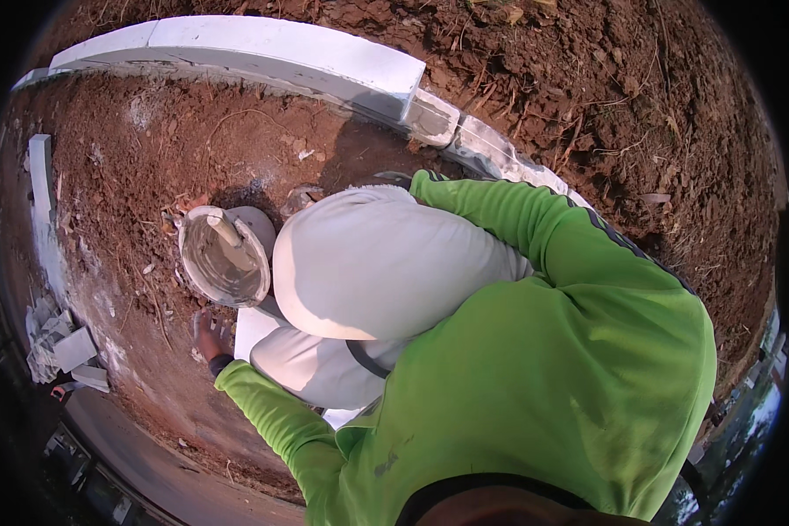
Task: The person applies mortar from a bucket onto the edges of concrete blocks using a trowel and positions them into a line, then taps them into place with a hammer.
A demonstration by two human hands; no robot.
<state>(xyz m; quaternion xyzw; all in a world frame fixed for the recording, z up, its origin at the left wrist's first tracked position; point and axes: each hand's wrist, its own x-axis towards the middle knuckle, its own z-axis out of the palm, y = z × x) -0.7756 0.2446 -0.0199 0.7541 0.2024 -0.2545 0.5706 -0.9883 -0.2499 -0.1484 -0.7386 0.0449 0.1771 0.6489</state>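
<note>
My left hand (209, 337) hangs low beside the bucket, at the left edge of a white block (252, 330) that shows partly under my legs. Its fingers point away from me, look apart, and hold nothing I can see. Just beyond it stands a round bucket (256, 279) with grey mortar on its inner wall; a tool with a pale rounded handle (225, 231) leans inside. My right arm (491, 206) in its green sleeve reaches forward past my knee. Behind the knee my right hand is hidden, near the ground and close to the curb line.
A curved row of white curb blocks (280, 48) runs across the far side, continuing right as a lower, mortar-smeared grey course (491, 147). Beyond it rises loose red soil (605, 105). At the left lie another white block (40, 175) and broken block pieces (70, 349).
</note>
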